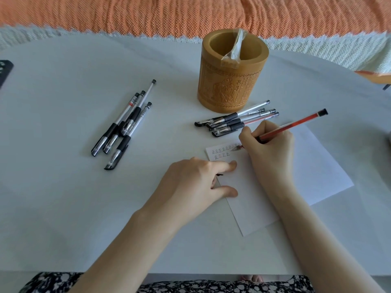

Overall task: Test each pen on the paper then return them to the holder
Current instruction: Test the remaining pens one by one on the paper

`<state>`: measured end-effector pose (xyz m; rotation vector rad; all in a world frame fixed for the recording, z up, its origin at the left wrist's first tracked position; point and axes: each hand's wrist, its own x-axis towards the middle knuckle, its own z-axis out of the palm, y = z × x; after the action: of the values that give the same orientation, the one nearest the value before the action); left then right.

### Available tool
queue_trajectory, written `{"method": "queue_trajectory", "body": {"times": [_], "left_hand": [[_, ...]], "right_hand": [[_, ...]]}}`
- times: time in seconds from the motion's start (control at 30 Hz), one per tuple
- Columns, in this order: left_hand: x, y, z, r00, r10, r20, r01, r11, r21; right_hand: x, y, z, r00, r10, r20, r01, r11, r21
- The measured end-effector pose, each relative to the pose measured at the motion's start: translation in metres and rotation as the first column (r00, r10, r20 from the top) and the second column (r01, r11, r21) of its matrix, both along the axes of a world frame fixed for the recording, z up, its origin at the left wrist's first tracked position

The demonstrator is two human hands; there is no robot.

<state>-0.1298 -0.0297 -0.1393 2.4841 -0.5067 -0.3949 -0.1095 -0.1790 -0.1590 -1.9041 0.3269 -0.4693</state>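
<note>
My right hand (268,142) grips a red pen (296,125), its tip touching the top left of the white paper (306,172), beside two rows of small written marks (222,153). My left hand (194,185) rests on the paper's left edge, fingers curled around a small dark pen cap, only partly visible. A carved bamboo pen holder (230,81) stands behind the paper with a strip of clear tape over its rim. Several capped pens (237,121) lie in front of the holder. Another group of several pens (124,125) lies to the left.
The white table (63,208) ends at a near edge above my patterned clothing (211,286). An orange woven cloth (148,13) lies beyond the far edge. A black object (4,72) pokes in at the left edge.
</note>
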Motion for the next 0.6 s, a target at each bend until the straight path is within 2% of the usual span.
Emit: {"method": "queue_trajectory", "body": {"times": [0.6], "left_hand": [[0.0018, -0.0004, 0.0, 1.0, 0.008, 0.002, -0.008, 1.0, -0.021]], "right_hand": [[0.0017, -0.0012, -0.0036, 0.999, 0.035, 0.013, -0.034, 0.999, -0.035]]}}
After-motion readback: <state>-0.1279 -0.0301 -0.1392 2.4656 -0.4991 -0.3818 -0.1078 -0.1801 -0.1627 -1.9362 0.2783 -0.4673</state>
